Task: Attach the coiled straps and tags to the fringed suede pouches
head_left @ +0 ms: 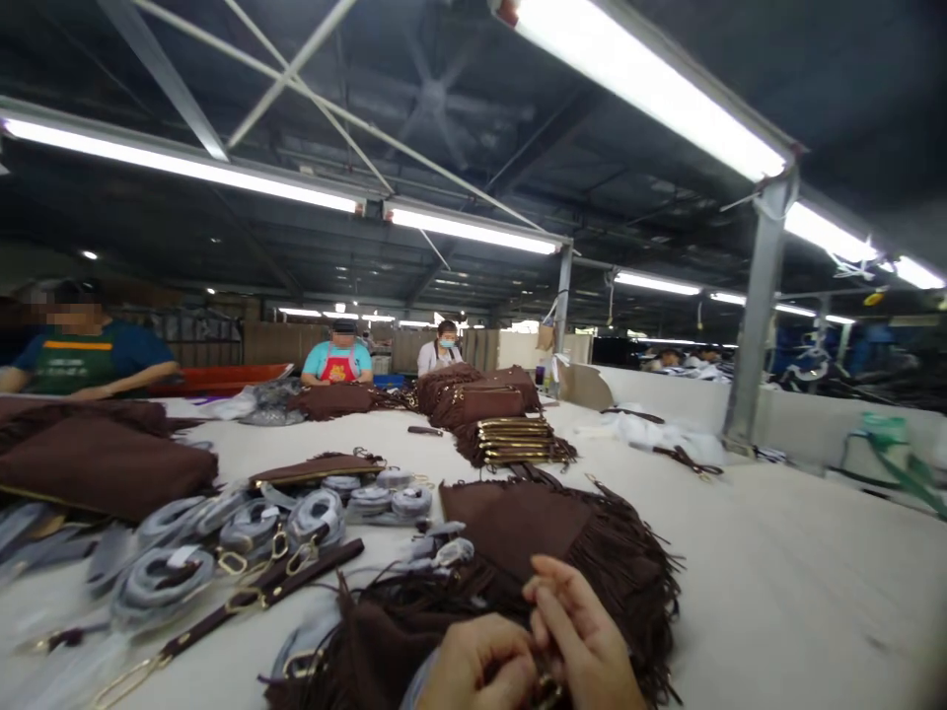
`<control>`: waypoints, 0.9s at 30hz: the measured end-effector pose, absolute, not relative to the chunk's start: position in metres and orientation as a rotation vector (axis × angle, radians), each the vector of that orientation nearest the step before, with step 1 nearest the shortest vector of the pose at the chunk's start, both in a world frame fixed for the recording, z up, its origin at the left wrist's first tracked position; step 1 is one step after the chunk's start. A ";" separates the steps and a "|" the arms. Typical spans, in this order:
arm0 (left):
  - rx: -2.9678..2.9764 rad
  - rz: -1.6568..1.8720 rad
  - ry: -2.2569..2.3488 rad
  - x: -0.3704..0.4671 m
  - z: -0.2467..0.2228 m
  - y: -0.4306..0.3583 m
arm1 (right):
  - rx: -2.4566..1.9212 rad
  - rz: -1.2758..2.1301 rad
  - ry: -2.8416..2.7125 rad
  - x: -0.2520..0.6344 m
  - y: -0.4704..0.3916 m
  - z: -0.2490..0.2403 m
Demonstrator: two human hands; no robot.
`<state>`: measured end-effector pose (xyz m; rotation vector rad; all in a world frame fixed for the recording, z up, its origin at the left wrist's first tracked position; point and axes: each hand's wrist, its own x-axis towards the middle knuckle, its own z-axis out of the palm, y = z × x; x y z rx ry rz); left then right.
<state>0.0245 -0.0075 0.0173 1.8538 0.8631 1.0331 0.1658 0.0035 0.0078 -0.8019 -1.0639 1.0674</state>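
**Both hands at a fringed bag, bench edge**

Head view. The left hand [480, 666] and right hand [581, 641] meet at 6 o'clock, at the bottom of the frame. Both are curled, fingertips together, pinching a small metal fitting [548, 690] that is mostly hidden between them; what it is cannot be told. Each grip is clenched on that fitting. The hands lie over a brown fringed bag [547, 532] lying flat on the bench [776, 572], its fringe spreading toward 3 o'clock. A second fringed piece [362, 646] lies just beside the left hand, at 8 o'clock.

At 9 to 10 o'clock from the hands lie coiled grey-wrapped straps [244, 532] with gold clasps, and a brown strap [296, 582] running diagonally. A flat brown bag [96, 463] lies at the far left. At 12 o'clock stands a stack of bags [514, 439] with gold edges, with more brown bags [473, 394] behind it.

Three people [340, 360] work along the far side of the bench. A steel post [755, 316] stands at 2 o'clock.
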 end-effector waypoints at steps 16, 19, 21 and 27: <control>1.475 1.056 0.867 0.031 0.003 -0.003 | -0.939 1.237 -1.125 0.188 0.014 0.014; 1.483 1.039 0.867 0.033 0.000 -0.004 | -0.911 1.368 -1.154 0.180 0.009 0.013; 1.477 1.020 0.840 0.034 -0.001 -0.004 | -0.870 1.389 -1.124 0.174 0.007 0.015; 1.346 1.102 0.849 0.030 0.004 -0.001 | -0.851 1.366 -1.110 0.176 0.003 0.016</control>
